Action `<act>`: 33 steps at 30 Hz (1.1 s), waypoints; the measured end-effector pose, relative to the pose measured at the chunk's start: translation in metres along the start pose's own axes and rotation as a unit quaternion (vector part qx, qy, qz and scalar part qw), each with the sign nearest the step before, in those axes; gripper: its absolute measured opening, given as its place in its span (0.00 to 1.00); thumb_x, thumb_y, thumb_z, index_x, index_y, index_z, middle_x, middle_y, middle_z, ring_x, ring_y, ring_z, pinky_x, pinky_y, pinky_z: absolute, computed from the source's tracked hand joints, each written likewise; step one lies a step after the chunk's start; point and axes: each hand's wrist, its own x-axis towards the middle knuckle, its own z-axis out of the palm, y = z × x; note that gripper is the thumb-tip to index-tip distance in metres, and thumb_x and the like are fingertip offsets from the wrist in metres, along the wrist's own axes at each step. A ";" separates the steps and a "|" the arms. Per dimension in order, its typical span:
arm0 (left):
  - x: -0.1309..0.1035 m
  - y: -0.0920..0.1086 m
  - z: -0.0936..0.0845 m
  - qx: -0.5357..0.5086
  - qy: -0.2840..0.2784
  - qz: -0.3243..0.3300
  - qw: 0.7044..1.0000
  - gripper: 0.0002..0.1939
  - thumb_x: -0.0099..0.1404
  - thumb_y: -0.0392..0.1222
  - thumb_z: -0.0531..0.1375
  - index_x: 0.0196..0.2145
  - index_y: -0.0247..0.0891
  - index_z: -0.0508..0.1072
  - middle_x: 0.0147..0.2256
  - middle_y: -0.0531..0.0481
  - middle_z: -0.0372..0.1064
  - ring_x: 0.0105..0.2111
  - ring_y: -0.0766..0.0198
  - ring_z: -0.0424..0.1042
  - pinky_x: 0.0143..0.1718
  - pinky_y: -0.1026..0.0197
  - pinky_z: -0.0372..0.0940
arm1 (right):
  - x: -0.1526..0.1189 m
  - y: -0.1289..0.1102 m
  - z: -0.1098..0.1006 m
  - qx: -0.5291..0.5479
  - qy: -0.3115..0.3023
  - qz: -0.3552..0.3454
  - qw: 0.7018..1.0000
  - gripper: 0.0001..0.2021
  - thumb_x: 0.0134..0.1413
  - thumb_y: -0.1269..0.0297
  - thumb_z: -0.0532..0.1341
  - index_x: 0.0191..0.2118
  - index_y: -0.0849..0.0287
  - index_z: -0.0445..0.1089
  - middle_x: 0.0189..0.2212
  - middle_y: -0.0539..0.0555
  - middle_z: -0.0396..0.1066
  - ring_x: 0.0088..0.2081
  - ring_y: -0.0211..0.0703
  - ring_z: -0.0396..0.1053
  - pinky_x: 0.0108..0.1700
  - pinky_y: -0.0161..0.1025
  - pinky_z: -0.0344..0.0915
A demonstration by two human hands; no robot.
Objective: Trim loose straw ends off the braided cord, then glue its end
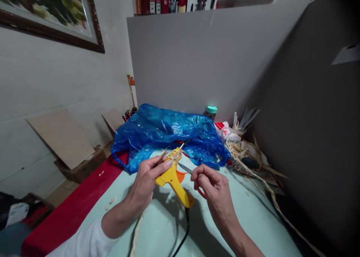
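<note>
My left hand (144, 180) is closed around the body of a yellow hot glue gun (177, 189). Its nozzle points up and away, and its handle with the orange trigger (180, 176) slants down to the right. Crusty tan and whitish residue (175, 156) covers the front of the gun. In my right hand (213, 185) is a pair of scissors (185, 168), with a grey blade and a red handle partly hidden by my fingers. The blade tip lies close beside the gun's front; whether it touches cannot be told. A black cord (186, 230) hangs from the handle.
A crumpled blue plastic bag (168, 127) spreads across the back of the pale green tabletop (247, 227). Dried plant strips (242, 152) and glue sticks (249, 118) are heaped at right, near a green-lidded jar (211, 112). A braided cord (270, 191) trails along the right edge.
</note>
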 end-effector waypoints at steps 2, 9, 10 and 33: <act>0.002 -0.001 -0.001 -0.016 -0.002 -0.009 1.000 0.14 0.55 0.46 0.69 0.35 0.33 0.77 0.29 0.48 0.74 0.28 0.62 0.72 0.31 0.63 0.66 | -0.004 -0.003 0.001 -0.025 -0.024 -0.039 0.999 0.10 0.47 0.67 0.53 0.18 0.58 0.61 0.17 0.48 0.60 0.22 0.36 0.56 0.27 0.37 0.50; 0.008 -0.002 -0.009 -0.058 -0.003 -0.032 0.998 0.13 0.57 0.44 0.68 0.36 0.32 0.77 0.29 0.48 0.74 0.28 0.62 0.73 0.33 0.62 0.66 | -0.012 -0.005 0.003 -0.198 -0.058 -0.280 0.938 0.12 0.52 0.73 0.48 0.20 0.56 0.50 0.17 0.47 0.53 0.22 0.35 0.54 0.28 0.36 0.53; 0.009 -0.002 -0.010 -0.061 -0.001 -0.031 0.998 0.14 0.56 0.45 0.68 0.36 0.32 0.77 0.29 0.48 0.74 0.29 0.62 0.73 0.33 0.62 0.66 | -0.011 -0.003 0.003 -0.220 -0.057 -0.289 0.930 0.12 0.53 0.73 0.49 0.21 0.56 0.51 0.18 0.47 0.54 0.22 0.35 0.55 0.27 0.35 0.53; 0.001 -0.002 -0.006 -0.037 -0.012 -0.028 0.999 0.13 0.57 0.47 0.67 0.34 0.34 0.78 0.27 0.49 0.73 0.28 0.61 0.71 0.31 0.61 0.64 | -0.009 0.006 0.001 -0.231 0.017 -0.215 0.949 0.05 0.64 0.65 0.59 0.39 0.58 0.71 0.35 0.55 0.75 0.35 0.43 0.74 0.40 0.41 0.71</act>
